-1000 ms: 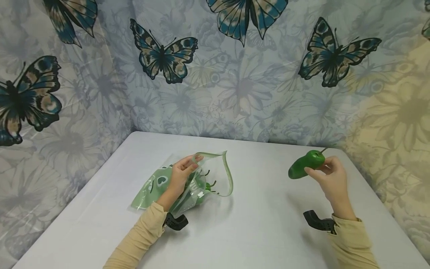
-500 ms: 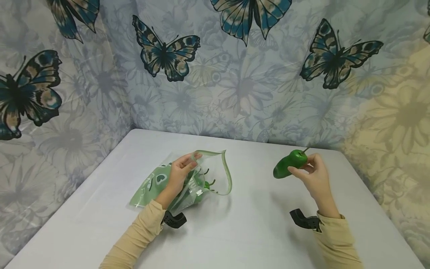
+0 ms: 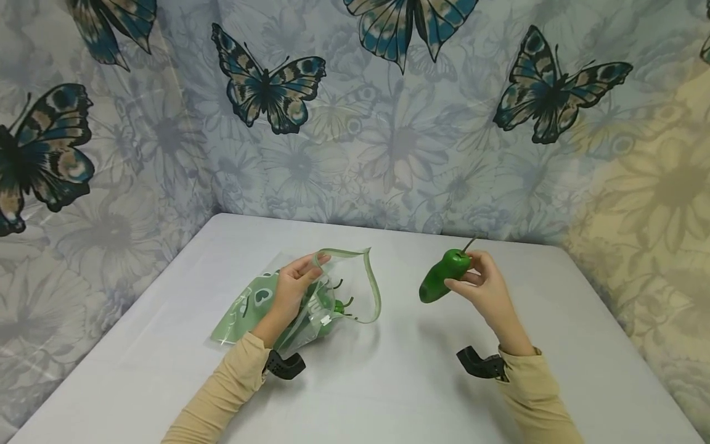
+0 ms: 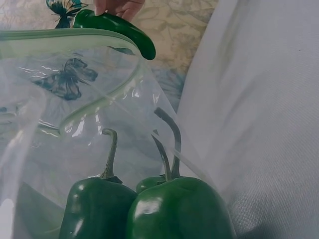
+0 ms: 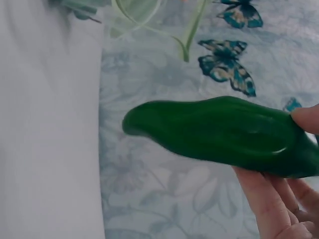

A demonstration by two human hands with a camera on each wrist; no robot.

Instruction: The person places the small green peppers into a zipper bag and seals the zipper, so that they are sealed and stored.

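A clear zip bag (image 3: 249,311) with a green print lies on the table, its green-edged mouth spread apart. My left hand (image 3: 291,293) pinches the rim of that mouth. Inside the bag sit several green peppers (image 4: 177,211), their stems toward the opening; the bag's print hides part of them. To the right, my right hand (image 3: 488,296) holds another green pepper (image 3: 444,274) in the air between thumb and fingers, near its stem end. In the right wrist view this pepper (image 5: 209,130) spans the frame, its tip pointing left, apart from the bag.
A white-covered table (image 3: 388,388) lies under both hands. Behind it and at the sides hangs a floral cloth (image 3: 399,142) with butterfly prints. Each wrist carries a black camera mount (image 3: 285,365).
My right hand has moved left with the pepper, closer to the bag's mouth, and the pepper has tilted more upright. The left hand keeps its hold on the rim.
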